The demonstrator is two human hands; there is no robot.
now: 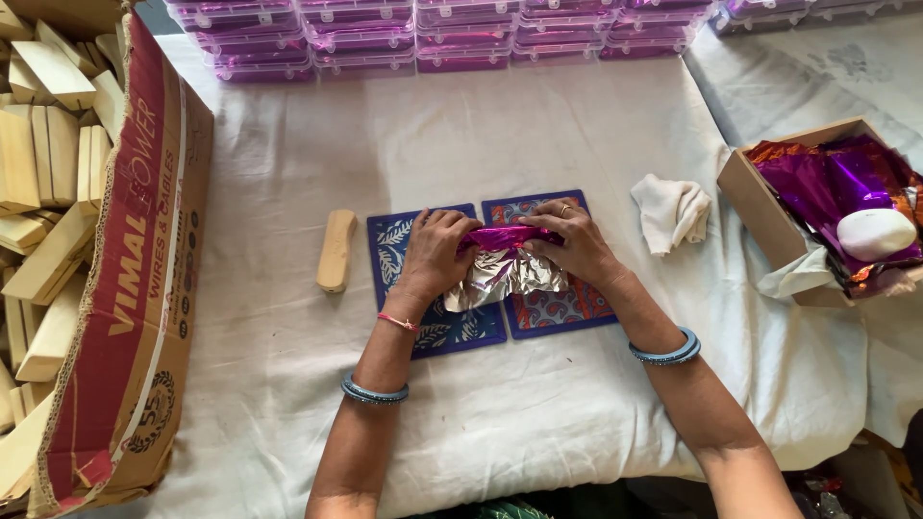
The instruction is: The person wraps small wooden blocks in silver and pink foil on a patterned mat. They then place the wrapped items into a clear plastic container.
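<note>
White cloth (538,125) covers our table. From the left, we see a big cardboard box (144,288) full of wooden blocks (43,163), then one wooden block (336,250). Our left hand (437,252) and right hand (567,242) grip with closed fingers the purple foil packet (505,259) on two patterned tiles (452,332). At right, an open box (769,216) holds purple foil (827,183) and a white oval soap (875,234).
</note>
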